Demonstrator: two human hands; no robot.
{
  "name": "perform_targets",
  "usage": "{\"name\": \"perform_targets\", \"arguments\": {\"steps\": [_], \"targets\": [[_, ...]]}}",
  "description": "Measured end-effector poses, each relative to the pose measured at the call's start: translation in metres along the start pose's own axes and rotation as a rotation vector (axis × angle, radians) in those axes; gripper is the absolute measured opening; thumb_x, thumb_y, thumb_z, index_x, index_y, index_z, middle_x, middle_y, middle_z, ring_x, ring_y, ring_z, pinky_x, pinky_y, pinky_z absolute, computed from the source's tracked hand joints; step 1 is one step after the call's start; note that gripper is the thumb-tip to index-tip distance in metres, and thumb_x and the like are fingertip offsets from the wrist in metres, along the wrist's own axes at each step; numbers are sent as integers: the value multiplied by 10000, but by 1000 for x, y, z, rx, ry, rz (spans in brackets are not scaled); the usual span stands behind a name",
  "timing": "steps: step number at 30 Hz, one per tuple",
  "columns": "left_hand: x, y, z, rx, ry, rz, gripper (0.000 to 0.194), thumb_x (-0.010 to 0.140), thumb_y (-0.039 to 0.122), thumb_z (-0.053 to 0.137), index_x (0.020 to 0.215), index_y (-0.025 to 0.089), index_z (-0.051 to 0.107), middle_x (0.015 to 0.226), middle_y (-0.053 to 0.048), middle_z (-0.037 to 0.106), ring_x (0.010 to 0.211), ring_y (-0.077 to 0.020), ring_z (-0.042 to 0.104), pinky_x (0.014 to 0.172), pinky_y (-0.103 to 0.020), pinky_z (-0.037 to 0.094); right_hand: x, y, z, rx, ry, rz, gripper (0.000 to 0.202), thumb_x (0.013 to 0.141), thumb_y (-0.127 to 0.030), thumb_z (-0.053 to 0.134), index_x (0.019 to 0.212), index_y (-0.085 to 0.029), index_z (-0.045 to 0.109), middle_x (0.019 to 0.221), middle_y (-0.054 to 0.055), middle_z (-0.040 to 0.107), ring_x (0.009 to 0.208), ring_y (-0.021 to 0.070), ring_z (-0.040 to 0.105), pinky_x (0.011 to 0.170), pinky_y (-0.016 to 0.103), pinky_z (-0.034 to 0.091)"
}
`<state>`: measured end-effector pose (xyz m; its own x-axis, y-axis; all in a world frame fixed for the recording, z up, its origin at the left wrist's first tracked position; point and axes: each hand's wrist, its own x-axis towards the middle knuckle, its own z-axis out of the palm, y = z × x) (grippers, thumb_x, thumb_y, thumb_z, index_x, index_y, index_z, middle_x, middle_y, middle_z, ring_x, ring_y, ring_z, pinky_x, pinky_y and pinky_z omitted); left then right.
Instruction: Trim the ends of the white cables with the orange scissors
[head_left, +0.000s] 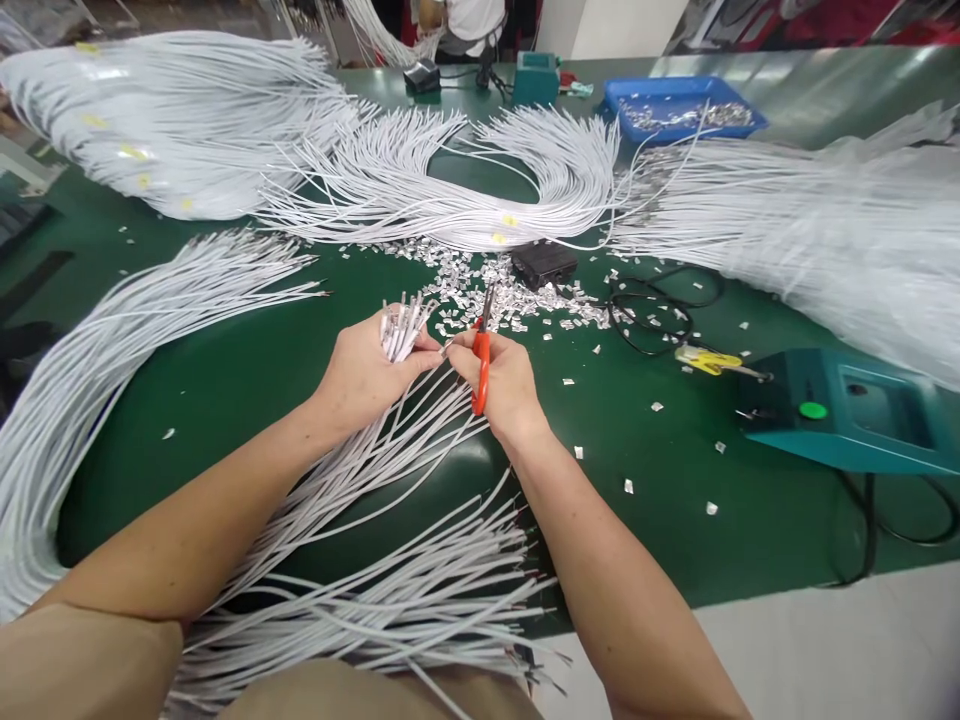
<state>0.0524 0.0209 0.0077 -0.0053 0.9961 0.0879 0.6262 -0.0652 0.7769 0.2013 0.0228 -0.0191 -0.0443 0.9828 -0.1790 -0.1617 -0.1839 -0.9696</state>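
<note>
My left hand (pixel 367 365) is closed round a bunch of white cables (pixel 401 330), whose ends stick up above the fingers. In my right hand (pixel 506 380) is a pair of scissors with orange handles (pixel 481 372), the dark blades pointing away from me. Thumb and fingertips of both hands meet at the end of one cable; the exact grip there is too small to make out. More white cables (pixel 360 470) run under my hands toward my body. Just beyond the scissors lies a scatter of small silvery foil scraps (pixel 457 280).
Large white cable bundles (pixel 187 120) lie at the back left, with others at the centre and right. A teal device (pixel 847 410) with a green button and a yellow-handled tool (pixel 709 360) stand at right. Behind are a black box (pixel 544 264), a blue tray (pixel 682 105) and a person (pixel 472 25).
</note>
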Motion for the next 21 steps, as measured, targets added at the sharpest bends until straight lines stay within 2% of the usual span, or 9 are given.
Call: {"name": "perform_targets", "arguments": {"steps": [3, 6, 10, 16, 18, 21], "targets": [[5, -6, 0, -77, -47, -31, 137, 663, 282, 735, 742, 194, 667, 774, 5, 719, 728, -176, 650, 704, -282, 508, 1, 1, -1, -18, -6, -6, 125, 633, -284, 682, 653, -168, 641, 585, -53, 531, 582, 96, 466, 611, 242, 394], [10, -12, -1, -252, -143, -88, 206, 667, 304, 744, 776, 182, 619, 747, -9, 707, 649, -164, 637, 625, -282, 507, 2, 0, -3, -29, -19, -22, 133, 638, -286, 677, 684, -161, 671, 610, -39, 572, 610, 107, 496, 628, 245, 404], [12, -14, -2, -467, -277, -125, 274, 661, 283, 767, 819, 178, 570, 793, -19, 681, 660, -148, 640, 601, -262, 499, 3, -3, -4, -52, -10, -18, 129, 618, -261, 697, 689, -154, 685, 616, -43, 570, 596, 93, 479, 618, 236, 395], [12, -15, -3, -640, -393, -204, 344, 652, 302, 800, 837, 181, 537, 768, 4, 626, 690, -151, 653, 619, -256, 499, 4, 1, -4, -88, -6, 29, 158, 620, -283, 708, 709, -153, 701, 606, -46, 566, 588, 92, 475, 611, 234, 388], [12, -16, -4, -655, -403, -213, 350, 650, 304, 805, 836, 182, 535, 767, 7, 622, 686, -151, 653, 626, -260, 500, 4, 2, -5, -117, 22, 22, 171, 641, -305, 701, 715, -151, 706, 613, -39, 573, 600, 102, 485, 624, 243, 397], [12, -15, -2, -660, -351, -203, 337, 648, 282, 806, 819, 179, 535, 761, 11, 618, 683, -150, 653, 622, -256, 492, 4, 0, -6, -104, 64, -14, 191, 695, -336, 669, 719, -151, 709, 643, -20, 601, 637, 118, 521, 660, 254, 420]]}}
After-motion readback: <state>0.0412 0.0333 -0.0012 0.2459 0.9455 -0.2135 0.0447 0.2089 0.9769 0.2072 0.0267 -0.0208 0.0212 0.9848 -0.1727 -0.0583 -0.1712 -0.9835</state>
